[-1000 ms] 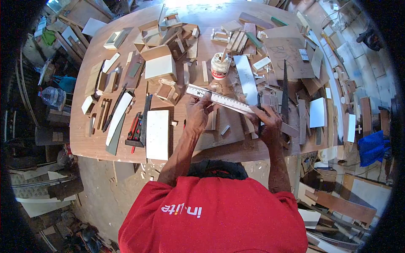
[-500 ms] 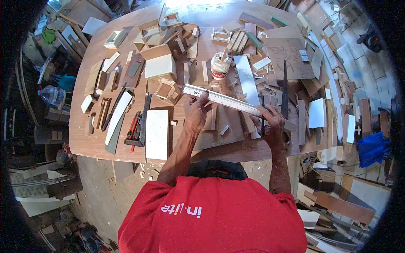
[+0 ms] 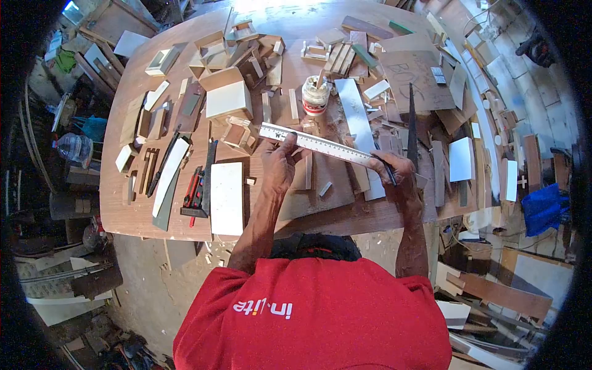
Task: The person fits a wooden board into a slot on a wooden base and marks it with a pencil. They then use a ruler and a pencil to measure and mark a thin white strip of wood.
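A white ruler is held up over the table, slanting down to the right. My left hand grips it near its left end, thumb on top. At the other end my right hand is closed round the ruler and also holds a dark, thin pencil-like tool. Beyond the ruler stands an open jar of white paste with a stick in it. A small wooden frame lies just left of my left hand, and a long white strip lies beyond the ruler.
Small wooden boxes and offcuts cover the wooden table. A white board, red-and-black tools and a dark saw-like blade lie near the hands. Cardboard is at the right.
The dark tool in my right hand has tilted from upright to slanting across the ruler's end. My right hand has turned and closed further. The view has shifted slightly.
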A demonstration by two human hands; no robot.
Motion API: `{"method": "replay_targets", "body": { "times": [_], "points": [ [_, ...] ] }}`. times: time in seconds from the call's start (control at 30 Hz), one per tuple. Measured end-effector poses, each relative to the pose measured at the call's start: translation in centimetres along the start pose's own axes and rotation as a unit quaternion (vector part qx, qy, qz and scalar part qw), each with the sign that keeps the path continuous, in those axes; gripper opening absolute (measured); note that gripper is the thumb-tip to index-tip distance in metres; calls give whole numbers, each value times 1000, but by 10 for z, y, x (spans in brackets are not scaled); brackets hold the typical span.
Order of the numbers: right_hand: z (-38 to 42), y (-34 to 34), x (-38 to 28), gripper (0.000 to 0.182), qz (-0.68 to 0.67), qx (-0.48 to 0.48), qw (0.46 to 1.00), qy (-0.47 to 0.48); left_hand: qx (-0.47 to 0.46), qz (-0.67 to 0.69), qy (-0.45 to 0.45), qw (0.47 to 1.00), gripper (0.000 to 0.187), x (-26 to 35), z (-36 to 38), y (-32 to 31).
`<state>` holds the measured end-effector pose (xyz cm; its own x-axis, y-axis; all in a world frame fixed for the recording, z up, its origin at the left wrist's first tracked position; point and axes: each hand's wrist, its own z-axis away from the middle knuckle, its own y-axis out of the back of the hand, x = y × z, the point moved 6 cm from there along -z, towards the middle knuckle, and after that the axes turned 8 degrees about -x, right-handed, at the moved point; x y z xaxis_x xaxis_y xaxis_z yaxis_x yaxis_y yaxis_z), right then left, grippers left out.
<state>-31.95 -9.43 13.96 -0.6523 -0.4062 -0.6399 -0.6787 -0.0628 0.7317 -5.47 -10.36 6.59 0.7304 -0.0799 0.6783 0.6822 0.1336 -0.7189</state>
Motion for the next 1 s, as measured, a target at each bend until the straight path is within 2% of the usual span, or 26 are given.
{"method": "replay_targets", "body": {
  "times": [0.07,0.13,0.23,0.47,0.57,0.87,1.0],
  "points": [
    [0,2,6,32,-26,-4,999,-20,-7,0,10,1000,14,-2,-1,2],
    [0,2,14,31,-56,-33,994,-88,-5,-7,8,1000,13,-4,-3,7],
    [-3,1,11,27,-35,-57,995,-78,-14,-14,7,1000,14,-5,-4,4],
    [-5,1,14,27,-57,-43,993,-90,-21,-22,21,999,19,-4,-5,4],
    [-4,-1,22,28,-68,-57,987,-136,-10,-11,18,1000,20,-4,-6,7],
    [-6,-3,13,31,-76,-55,994,-63,-10,-5,14,1000,19,-3,-7,9],
    [-3,-2,-1,30,-29,-52,998,6,6,-20,3,1000,15,5,-3,4]
  ]
}}
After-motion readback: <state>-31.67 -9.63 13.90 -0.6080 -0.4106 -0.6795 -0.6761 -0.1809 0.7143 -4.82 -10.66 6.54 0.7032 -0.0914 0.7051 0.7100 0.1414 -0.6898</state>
